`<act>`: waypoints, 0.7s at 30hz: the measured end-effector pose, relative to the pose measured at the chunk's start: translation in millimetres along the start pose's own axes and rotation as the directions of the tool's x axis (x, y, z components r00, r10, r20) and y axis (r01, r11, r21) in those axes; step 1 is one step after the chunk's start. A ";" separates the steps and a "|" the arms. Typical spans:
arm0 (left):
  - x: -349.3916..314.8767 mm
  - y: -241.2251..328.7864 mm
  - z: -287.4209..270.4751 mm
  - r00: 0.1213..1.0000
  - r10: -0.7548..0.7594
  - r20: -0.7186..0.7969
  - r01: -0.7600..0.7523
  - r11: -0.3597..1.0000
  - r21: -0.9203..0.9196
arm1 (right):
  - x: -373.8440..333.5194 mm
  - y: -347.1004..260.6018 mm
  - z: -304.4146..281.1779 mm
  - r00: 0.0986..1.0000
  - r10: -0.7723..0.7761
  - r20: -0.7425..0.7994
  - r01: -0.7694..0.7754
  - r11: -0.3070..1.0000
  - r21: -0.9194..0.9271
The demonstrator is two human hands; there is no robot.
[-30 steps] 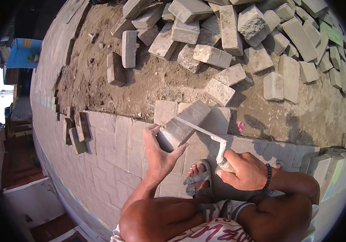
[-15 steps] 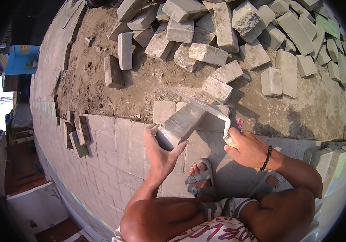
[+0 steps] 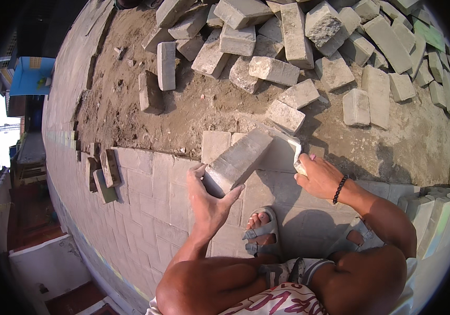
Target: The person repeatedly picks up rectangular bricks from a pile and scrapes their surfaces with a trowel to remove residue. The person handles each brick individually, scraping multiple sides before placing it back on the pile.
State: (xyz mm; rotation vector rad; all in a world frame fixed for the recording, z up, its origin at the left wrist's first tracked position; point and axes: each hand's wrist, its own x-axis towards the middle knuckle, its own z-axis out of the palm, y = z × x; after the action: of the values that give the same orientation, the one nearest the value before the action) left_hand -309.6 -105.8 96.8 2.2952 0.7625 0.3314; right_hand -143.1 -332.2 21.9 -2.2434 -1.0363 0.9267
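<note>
My left hand (image 3: 210, 195) grips the near end of a grey paving block (image 3: 239, 160), thumb on its right side and fingers on its left. The block is held tilted above the laid paving, its far end up and to the right. My right hand (image 3: 318, 176), with a dark bead bracelet on the wrist, is closed round the handle of a trowel (image 3: 298, 149). The trowel's pale bent neck shows; its thin blade lies beside the block's far end and is partly hidden behind it. Below the block are pavers (image 3: 215, 145) at the paving's edge.
A heap of loose paving blocks (image 3: 275, 71) covers the bare soil (image 3: 183, 123) ahead. Several blocks (image 3: 103, 176) lie on the laid paving (image 3: 143, 184) at left. Stacked blocks (image 3: 435, 210) stand at right. My sandalled foot (image 3: 260, 231) is on the paving.
My right hand and the trowel have shifted slightly up and right, the blade now lower behind the block's far end. My left hand keeps its grip on the block.
</note>
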 end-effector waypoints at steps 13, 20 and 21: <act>12.2 -5.7 -9.2 0.981 -0.176 -0.081 0.162 0.974 -0.155 | 4.6 -2.6 -14.5 0.999 -0.019 0.033 0.019 1.000 -0.005; 28.2 -33.4 -29.9 0.954 -0.264 -0.140 0.235 0.952 -0.195 | -19.5 -40.3 -31.0 0.996 -0.045 0.083 0.032 0.988 0.152; 28.6 -39.4 -30.3 0.948 -0.289 -0.136 0.251 0.937 -0.242 | -18.9 -44.9 -25.7 0.992 -0.115 0.057 0.104 0.982 0.155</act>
State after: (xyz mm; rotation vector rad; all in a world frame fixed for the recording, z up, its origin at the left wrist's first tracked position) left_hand -316.8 -49.1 92.9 1.9399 1.0593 0.4630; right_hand -153.5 -324.8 75.6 -2.0231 -1.0696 1.0030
